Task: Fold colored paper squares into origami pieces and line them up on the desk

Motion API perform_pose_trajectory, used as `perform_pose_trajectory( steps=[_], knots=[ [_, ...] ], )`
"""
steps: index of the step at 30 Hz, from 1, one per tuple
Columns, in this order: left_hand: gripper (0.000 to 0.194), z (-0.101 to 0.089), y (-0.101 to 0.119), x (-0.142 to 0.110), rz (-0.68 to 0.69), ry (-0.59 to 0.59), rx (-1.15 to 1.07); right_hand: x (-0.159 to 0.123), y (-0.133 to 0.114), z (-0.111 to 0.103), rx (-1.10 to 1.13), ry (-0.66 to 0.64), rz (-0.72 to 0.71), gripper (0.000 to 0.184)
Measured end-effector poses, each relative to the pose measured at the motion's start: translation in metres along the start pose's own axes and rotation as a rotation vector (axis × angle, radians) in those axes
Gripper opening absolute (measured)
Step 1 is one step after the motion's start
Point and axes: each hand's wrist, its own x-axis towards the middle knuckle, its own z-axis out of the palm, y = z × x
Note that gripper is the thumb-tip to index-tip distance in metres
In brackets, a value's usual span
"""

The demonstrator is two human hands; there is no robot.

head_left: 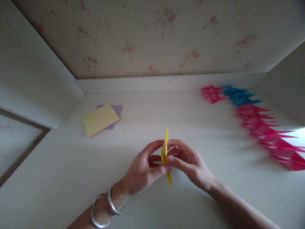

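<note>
A folded yellow paper (166,149) stands edge-on between my two hands above the white desk (71,165). My left hand (145,168), with silver bangles on its wrist, pinches the paper from the left with thumb and fingers. From the right, my right hand (188,162) pinches the same paper, its fingers curled around it. The paper's lower tip pokes out below my thumbs.
A small stack of paper squares (101,119), yellow on top of purple, lies at the back left. A curved row of folded pink paper shapes (267,130) and blue paper shapes (240,95) runs along the right side. Flowered wallpaper (152,35) rises behind the desk.
</note>
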Motion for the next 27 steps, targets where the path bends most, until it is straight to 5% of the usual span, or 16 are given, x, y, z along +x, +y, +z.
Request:
perform_pose_trajectory(
  steps=[9,18,22,27],
  knots=[
    [0.047,-0.003,-0.001,0.001,0.043,0.007,-0.016,-0.004,0.002,-0.001,-0.134,0.065,-0.091,0.028],
    [0.066,-0.002,-0.011,-0.004,0.117,0.089,0.244,-0.01,0.012,0.002,-0.756,0.307,-0.548,0.04],
    [0.066,0.001,-0.012,-0.003,0.154,0.059,0.331,-0.008,0.017,0.005,-0.816,0.395,-0.458,0.04],
    [0.062,0.002,-0.015,0.003,0.094,0.053,0.188,-0.001,0.013,0.007,-0.576,0.429,-0.236,0.054]
  ],
)
